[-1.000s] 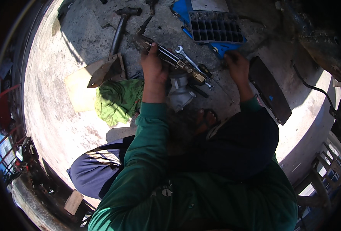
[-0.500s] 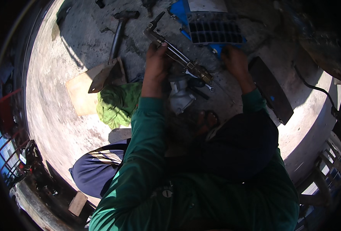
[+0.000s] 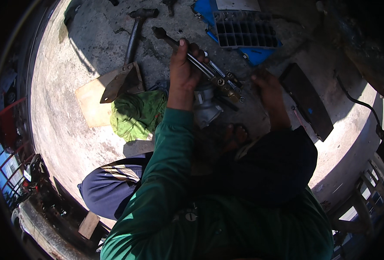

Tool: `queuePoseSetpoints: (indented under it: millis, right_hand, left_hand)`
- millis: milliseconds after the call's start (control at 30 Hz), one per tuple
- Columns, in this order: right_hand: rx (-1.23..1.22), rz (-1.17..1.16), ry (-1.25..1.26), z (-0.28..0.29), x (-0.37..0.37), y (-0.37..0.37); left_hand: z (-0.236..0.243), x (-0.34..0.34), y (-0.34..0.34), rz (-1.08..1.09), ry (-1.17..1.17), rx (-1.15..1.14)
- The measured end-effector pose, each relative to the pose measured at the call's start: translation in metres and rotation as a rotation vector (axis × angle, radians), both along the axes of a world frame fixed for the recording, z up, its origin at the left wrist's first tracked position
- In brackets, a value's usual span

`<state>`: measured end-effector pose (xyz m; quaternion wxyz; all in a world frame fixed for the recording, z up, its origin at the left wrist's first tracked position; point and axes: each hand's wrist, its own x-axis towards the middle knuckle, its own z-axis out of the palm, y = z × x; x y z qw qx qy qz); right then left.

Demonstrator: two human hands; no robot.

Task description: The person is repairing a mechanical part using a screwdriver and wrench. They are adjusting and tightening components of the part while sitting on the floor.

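- The left hand [image 3: 184, 71] is clenched around a long steel wrench [image 3: 187, 54], its grip closed on the shaft near the middle; the wrench's dark ringed end sticks out up and to the left of the grip, and the other end runs down-right onto a brass-coloured fitting [image 3: 226, 86].
- Just below that grip sits a grey cast-metal housing [image 3: 207, 106], rounded and dull, resting on the concrete floor [image 3: 70, 86].
- The right hand [image 3: 267, 93] lies to the right of the fitting, fingers pointing at it; whether its grip is closed on anything I cannot tell (shadow hides the fingertips).
- Risk, as I judge it: the wrench could slip off the small brass fitting under load, since brass rounds easily, and knuckles would strike the rough concrete or the housing.
- The housing looks unclamped, so it might twist or roll.
- Left of the grip lies a crumpled green rag [image 3: 137, 115], soft and creased; above it, a hammer [image 3: 135, 32] with a dark head.
- Up-right of the grip: a blue plastic compartment tray [image 3: 246, 30].
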<state>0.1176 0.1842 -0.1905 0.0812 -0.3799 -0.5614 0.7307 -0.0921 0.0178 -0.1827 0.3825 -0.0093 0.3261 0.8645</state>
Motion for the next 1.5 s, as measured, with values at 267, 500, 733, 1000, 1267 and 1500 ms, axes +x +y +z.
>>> queuePoseSetpoints:
  millis: [267, 500, 733, 1000, 1267, 1500]
  right_hand:
    - [-0.334, -0.018, 0.114, 0.022, 0.02, -0.003]
    - [-0.184, 0.088, -0.01, 0.032, 0.05, 0.015]
    - [-0.149, 0.08, -0.091, 0.07, 0.055, 0.014]
    - [-0.061, 0.12, -0.064, 0.097, 0.058, 0.034]
    - [0.14, 0.24, -0.047, 0.133, 0.044, 0.057]
    - [0.248, 0.429, -0.097, 0.176, -0.004, 0.061]
  left_hand:
    - [-0.022, -0.026, 0.018, 0.023, -0.195, -0.211]
    - [-0.065, -0.054, 0.036, -0.154, -0.364, -0.409]
    - [-0.098, -0.058, 0.044, -0.234, -0.275, -0.594]
    - [-0.105, -0.056, 0.039, -0.157, 0.034, -0.743]
    - [-0.081, -0.06, 0.044, -0.423, 0.468, -1.216]
    - [-0.06, -0.053, 0.038, -0.544, 0.933, -1.434]
